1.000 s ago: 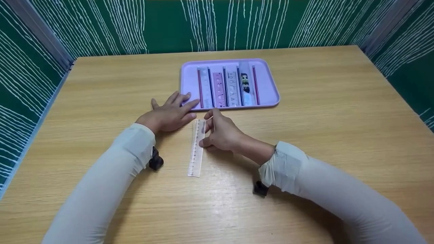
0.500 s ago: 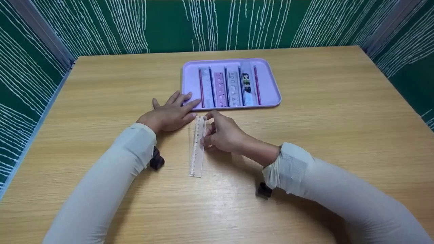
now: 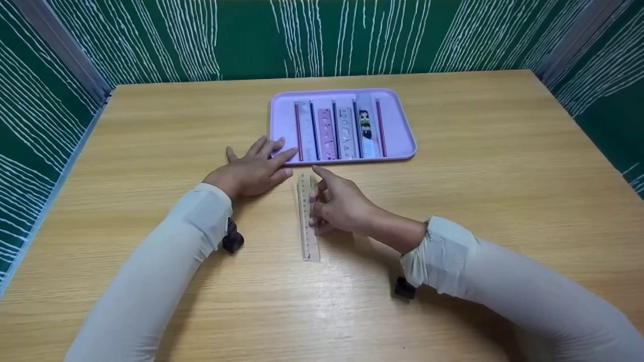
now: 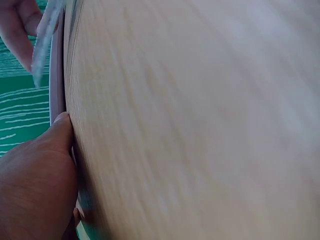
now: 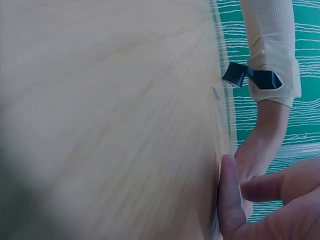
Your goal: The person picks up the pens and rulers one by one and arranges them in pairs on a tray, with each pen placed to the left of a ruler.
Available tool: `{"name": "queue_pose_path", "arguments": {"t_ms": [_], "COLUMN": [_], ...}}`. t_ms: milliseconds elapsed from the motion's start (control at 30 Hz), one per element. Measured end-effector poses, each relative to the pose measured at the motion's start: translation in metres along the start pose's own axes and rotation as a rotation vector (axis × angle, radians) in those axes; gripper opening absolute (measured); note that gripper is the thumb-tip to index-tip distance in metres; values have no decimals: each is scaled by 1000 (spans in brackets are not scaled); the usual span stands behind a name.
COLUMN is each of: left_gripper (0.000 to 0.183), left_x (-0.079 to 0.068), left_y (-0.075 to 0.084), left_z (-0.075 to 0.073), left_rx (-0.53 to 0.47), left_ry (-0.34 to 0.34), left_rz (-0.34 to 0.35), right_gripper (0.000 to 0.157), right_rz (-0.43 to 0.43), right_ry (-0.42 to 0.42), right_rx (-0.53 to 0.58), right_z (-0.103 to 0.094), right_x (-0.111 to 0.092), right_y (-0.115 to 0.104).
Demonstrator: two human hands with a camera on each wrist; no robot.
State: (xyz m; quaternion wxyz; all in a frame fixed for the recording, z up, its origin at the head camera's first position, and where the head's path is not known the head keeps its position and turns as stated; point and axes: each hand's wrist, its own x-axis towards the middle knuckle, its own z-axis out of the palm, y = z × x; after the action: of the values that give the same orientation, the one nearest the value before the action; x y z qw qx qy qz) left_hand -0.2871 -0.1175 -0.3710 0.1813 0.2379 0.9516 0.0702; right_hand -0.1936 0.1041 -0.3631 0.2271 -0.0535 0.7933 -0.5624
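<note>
A clear plastic ruler (image 3: 306, 221) stands lengthwise in front of the lilac tray (image 3: 405, 143). My right hand (image 3: 344, 203) pinches it along its right edge between thumb and fingers, the index finger pointing toward the tray. In the left wrist view the ruler (image 4: 44, 45) shows edge-on beside the right fingers, over the tabletop. My left hand (image 3: 251, 168) lies with fingers spread and straight across the tray's front left corner. On the tray, a clear ruler (image 3: 305, 125), a pink stencil ruler (image 3: 326, 133), a clear stencil ruler (image 3: 346, 130) and a cartoon-printed ruler (image 3: 366, 125) alternate with pencils.
The tray's pencils include a red pencil (image 3: 381, 128) at the right and a dark pencil (image 3: 315, 130). A wooden table (image 3: 503, 176) surrounds the tray, backed by a green wall (image 3: 241, 40) with white streaks. Black wrist cameras, such as the left camera (image 3: 233, 239), hang under both cuffs.
My right hand has shifted slightly right with the ruler, which has moved right and turned a little, its near end swinging right. The left hand and tray have stayed put.
</note>
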Motion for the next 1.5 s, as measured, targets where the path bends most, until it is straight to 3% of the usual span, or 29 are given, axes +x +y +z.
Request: {"name": "queue_pose_path", "arguments": {"t_ms": [133, 233, 467, 567, 900, 1067, 1300, 1500], "left_gripper": [60, 60, 60, 60, 60, 60, 60, 60], "left_x": [-1, 0, 1, 1, 1, 0, 0, -1], "left_y": [0, 0, 0, 0, 0, 0, 0, -1], "left_z": [0, 0, 0, 0, -2, -2, -2, -1], "left_rx": [0, -3, -1, 1, -12, -23, -22, -23], "left_ry": [-2, -11, -24, -23, -23, -26, -23, -30], "left_rz": [0, -2, -14, -17, -6, -5, -1, -10], "right_gripper": [104, 101, 57, 49, 58, 60, 80, 78], "right_rz": [24, 42, 42, 42, 18, 6, -7, 0], "right_ry": [2, 1, -10, -24, -19, -19, -34, 1], "right_rx": [41, 77, 116, 117, 36, 63, 142, 123], "right_z": [-3, -5, -12, -15, -30, -39, -53, -70], "right_x": [-2, -5, -11, -14, -23, -24, -25, -25], "right_y": [1, 2, 9, 11, 16, 19, 23, 24]}}
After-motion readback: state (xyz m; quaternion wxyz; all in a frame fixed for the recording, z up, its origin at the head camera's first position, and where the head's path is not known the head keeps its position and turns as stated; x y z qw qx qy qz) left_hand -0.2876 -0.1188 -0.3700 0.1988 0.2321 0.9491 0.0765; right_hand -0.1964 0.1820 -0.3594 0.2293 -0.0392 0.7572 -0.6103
